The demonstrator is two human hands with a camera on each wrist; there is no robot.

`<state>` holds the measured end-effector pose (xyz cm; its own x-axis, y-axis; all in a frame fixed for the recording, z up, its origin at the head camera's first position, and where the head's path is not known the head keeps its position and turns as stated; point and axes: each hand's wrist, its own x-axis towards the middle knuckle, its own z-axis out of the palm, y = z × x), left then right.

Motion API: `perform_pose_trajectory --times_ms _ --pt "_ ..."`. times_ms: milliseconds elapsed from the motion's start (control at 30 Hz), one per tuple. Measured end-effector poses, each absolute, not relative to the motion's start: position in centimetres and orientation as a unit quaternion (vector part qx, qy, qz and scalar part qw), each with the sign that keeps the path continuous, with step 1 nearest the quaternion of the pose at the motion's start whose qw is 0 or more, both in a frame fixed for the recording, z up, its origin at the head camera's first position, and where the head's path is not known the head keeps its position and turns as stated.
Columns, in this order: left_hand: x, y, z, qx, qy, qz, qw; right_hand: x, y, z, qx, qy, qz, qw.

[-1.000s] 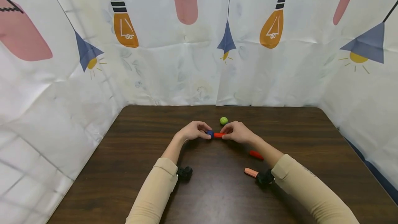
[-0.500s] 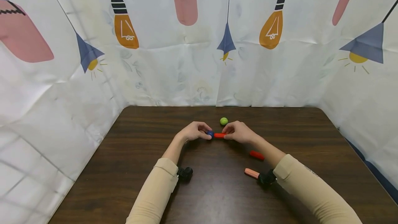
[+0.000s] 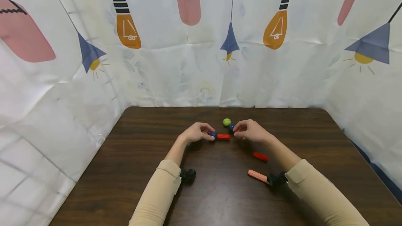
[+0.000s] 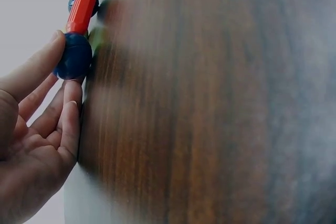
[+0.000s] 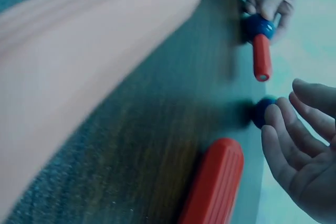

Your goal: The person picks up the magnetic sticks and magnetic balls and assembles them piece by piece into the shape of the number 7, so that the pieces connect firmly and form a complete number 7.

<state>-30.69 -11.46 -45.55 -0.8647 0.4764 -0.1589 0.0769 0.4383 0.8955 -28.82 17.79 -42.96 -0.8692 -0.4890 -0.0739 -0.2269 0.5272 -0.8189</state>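
My left hand [image 3: 196, 133] pinches a dark blue ball [image 4: 73, 59] between thumb and fingers. From that ball a short ribbed red rod [image 4: 83, 9] sticks out to the right, its far end free. Just right of the rod, my right hand [image 3: 252, 131] reaches toward a second blue ball [image 3: 231, 128]. In the right wrist view its fingers are spread, thumb apart, and the fingertips overlap the edge of this ball. A yellow-green ball [image 3: 226, 122] lies right behind the second blue ball.
Another red rod [image 3: 261, 156] lies on the dark wooden table [image 3: 141, 191] near my right forearm. Closer in is a salmon-coloured rod [image 3: 258, 176], partly covered by the right wrist camera [image 3: 277, 179]. A printed white curtain [image 3: 201, 79] stands behind the table.
My right hand has let go of the red rod and moved right, to the second blue ball. The left hand keeps the first blue ball in place, and the rod stays joined to it.
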Motion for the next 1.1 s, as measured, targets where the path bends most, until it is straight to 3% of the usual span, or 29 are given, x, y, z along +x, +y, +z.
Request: perform_pose_trajectory --times_ms 600,1100 --pt "-30.5 -11.2 -45.2 0.163 0.830 0.497 0.195 -30.0 18.1 -43.2 -0.155 0.868 -0.465 0.085" --pt "-30.7 -11.3 -45.3 0.161 0.826 0.502 0.199 -31.3 17.4 -44.0 -0.118 0.883 -0.440 0.115"
